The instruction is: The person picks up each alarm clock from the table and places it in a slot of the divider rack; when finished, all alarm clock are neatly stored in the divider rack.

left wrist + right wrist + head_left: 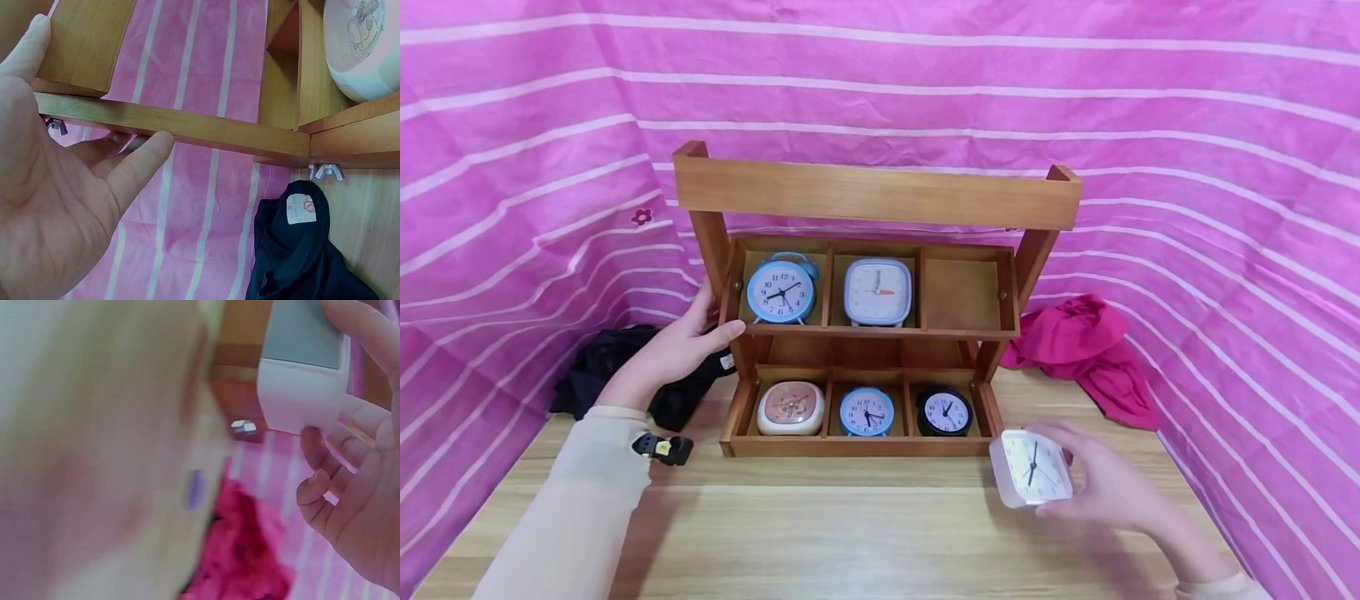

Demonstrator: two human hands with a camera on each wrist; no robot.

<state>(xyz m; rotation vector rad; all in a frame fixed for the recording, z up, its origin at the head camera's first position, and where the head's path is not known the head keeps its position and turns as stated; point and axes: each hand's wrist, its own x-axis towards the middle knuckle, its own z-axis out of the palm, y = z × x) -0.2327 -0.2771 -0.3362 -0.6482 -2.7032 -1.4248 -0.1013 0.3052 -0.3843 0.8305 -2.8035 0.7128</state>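
A two-tier wooden shelf (880, 190) stands on the table with small clocks in its compartments. My left hand (681, 337) grips its left side, the thumb on the upper tier's edge and fingers behind the side post (206, 128). My right hand (1105, 475) holds a white square alarm clock (1036, 468) by its side, in front of the shelf's lower right corner. In the right wrist view the white clock's grey back (303, 334) shows between thumb and fingers. Upstairs sit a blue twin-bell clock (781, 292) and a lavender-rimmed clock (877, 292); the upper right compartment is bare.
The lower tier holds a cream clock (791, 408), a small blue clock (867, 412) and a black clock (944, 412). A black cloth (602, 367) lies left of the shelf, a magenta cloth (1082, 354) right. Pink striped fabric (880, 83) hangs around the table.
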